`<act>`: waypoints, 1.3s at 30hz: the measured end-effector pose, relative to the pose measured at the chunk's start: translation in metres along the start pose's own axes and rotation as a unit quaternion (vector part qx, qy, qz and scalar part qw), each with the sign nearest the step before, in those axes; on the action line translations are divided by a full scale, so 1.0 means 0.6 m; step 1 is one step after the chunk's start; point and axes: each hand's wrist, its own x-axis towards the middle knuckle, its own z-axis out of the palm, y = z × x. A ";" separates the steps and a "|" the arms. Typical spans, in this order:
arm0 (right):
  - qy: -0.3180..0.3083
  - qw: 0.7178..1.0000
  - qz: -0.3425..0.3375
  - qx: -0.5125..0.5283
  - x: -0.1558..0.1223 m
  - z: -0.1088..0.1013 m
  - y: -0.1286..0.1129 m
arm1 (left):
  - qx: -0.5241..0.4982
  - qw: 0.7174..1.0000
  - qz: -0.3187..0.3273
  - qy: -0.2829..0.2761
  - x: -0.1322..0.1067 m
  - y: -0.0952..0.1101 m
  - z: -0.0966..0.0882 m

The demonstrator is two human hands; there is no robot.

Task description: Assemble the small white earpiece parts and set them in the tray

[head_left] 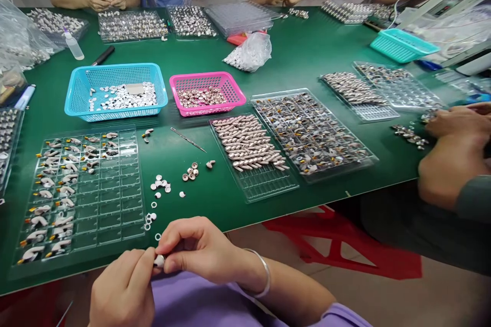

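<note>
In front of my lap, both hands meet at a small, rounded white part with a dark side [159, 261], which looks like an earbud piece. My left hand [125, 283] is closed around its left side, hiding much of it. From the right, my right hand [201, 250] pinches it between thumb and forefinger. Just beyond the fingers lie white rings [148, 218] and round white caps [160, 183]. Several coppery cups [191, 171], a loose earbud shell [210, 164] and metal tweezers [188, 140] rest farther up the table.
A partly filled clear tray [118, 199] of earbud parts sits left. Behind stand a blue basket [115, 112] and a pink basket [209, 109]. Trays of stemmed shells [249, 143] and wired parts [310, 130] lie right. A co-worker's hands [456, 122] are at the right edge; others work opposite.
</note>
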 end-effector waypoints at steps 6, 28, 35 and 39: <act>-0.002 1.000 0.012 0.001 -0.001 0.000 0.000 | -0.004 1.000 0.004 0.000 0.002 0.001 -0.002; -0.058 0.982 0.172 0.046 0.009 -0.015 -0.019 | -0.039 0.996 -0.007 -0.083 0.002 0.001 -0.012; -0.055 0.975 0.203 0.067 0.011 -0.013 -0.021 | -0.092 0.992 -0.033 -0.081 -0.004 0.001 -0.007; -0.055 0.972 0.216 0.072 0.011 -0.014 -0.024 | -0.103 0.991 -0.040 -0.076 -0.010 0.001 -0.003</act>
